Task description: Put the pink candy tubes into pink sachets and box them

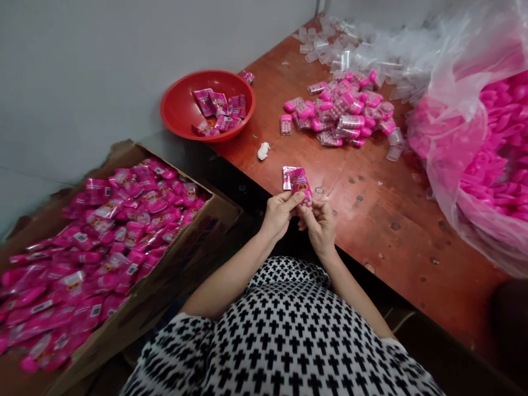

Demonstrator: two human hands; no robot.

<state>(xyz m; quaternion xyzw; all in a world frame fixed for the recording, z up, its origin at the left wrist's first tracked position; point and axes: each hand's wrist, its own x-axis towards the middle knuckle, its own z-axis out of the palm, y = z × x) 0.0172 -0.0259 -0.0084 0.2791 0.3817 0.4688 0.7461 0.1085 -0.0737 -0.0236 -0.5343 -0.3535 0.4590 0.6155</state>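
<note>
Both hands meet just over the table's front edge, around a small printed pink packet (301,180). My left hand (279,215) pinches the packet's lower left side, thumb on top. My right hand (320,224) is closed at its lower end, where pink bead-like candies (306,202) show between the thumbs. Whether those candies sit inside the packet or in a small jar at its mouth, I cannot tell. A silvery flap (286,178) sticks out at the packet's upper left. The undersides of the fingers are hidden.
A red bowl (173,113) with several pink packets stands at the table's left edge. Beyond lie candy-filled jars (346,110), clear empty jars (322,44) and a bag of pink caps (445,132). A white lump (263,150) lies nearby. A cardboard box (198,220) of filled packets stands left.
</note>
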